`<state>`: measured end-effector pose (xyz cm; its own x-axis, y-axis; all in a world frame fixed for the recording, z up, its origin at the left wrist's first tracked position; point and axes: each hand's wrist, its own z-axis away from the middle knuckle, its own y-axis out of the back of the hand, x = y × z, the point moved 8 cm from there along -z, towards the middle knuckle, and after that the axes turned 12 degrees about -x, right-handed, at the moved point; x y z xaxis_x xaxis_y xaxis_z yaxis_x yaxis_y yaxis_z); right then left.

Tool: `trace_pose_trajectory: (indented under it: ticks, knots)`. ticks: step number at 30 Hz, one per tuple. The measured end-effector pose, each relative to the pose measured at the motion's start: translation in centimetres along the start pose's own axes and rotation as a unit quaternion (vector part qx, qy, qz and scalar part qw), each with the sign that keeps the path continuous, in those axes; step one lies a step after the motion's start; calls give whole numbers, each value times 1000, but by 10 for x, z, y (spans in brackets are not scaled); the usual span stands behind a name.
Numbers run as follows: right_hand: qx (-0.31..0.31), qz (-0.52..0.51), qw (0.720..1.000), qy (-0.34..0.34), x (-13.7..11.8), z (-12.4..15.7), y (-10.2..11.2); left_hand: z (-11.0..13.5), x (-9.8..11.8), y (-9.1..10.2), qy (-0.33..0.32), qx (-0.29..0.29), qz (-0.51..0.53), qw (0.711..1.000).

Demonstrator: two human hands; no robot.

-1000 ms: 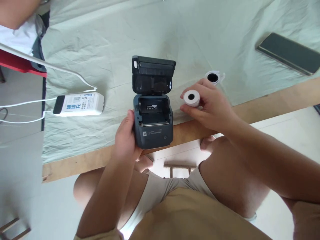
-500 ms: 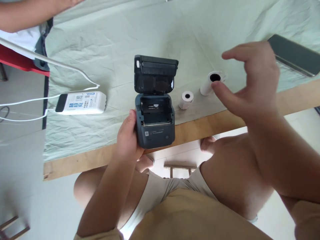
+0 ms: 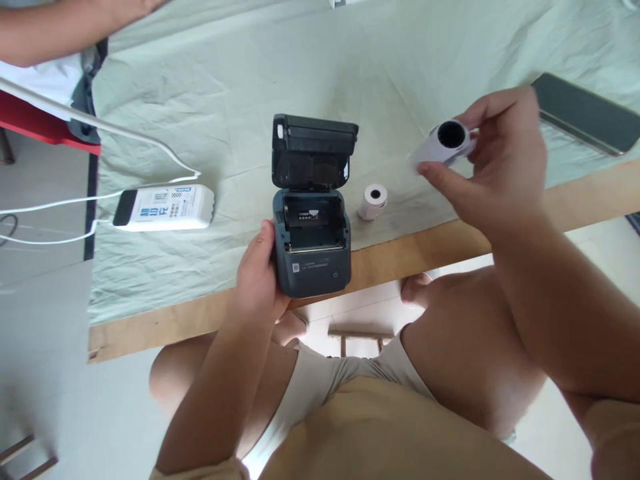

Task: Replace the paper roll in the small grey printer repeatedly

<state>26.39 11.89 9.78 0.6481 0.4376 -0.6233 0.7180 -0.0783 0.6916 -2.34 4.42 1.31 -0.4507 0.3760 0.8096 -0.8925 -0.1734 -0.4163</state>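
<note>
A small dark grey printer (image 3: pixel 311 253) stands at the table's near edge with its lid (image 3: pixel 313 152) flipped up and its paper bay bare. My left hand (image 3: pixel 257 280) grips the printer's left side. My right hand (image 3: pixel 495 167) is raised above the table to the right, fingers closed on a white roll with a wide black core (image 3: pixel 445 141). A second, smaller white paper roll (image 3: pixel 373 201) lies on the cloth just right of the printer.
A pale green cloth (image 3: pixel 240 87) covers the wooden table (image 3: pixel 165 327). A white power bank (image 3: pixel 165 208) with white cables lies to the left. A dark phone (image 3: pixel 585 113) rests at far right. Another person's arm (image 3: pixel 60 27) shows at top left.
My right hand set the small roll down beside the printer, reached right, and has picked the wide-cored roll up off the cloth. My left hand has stayed on the printer.
</note>
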Motion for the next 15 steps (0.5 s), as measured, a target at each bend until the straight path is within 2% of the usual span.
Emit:
trace_pose_trajectory:
  ticks: [2, 3, 5, 7, 11, 15]
  knots:
    - [25, -25, 997, 63, -34, 7, -1, 0, 2, -6, -9, -23, 3, 1000]
    - [34, -30, 992, 117, -54, 11, -3, 0, 4, -9, -19, -40, 1, 999]
    - [10, -21, 983, 180, -85, 16, -18, 1, 8, -14, -46, -76, -12, 996]
    - [-16, -6, 977, 212, -106, 17, -38, 2, 12, -15, -74, -99, -34, 992]
    - [-4, 33, 981, 189, -113, 10, -65, 3, 15, -11, -95, -99, -57, 989]
    - [-49, 41, 981, 182, -107, 1, -84, 3, 12, -10, -77, -96, -62, 990]
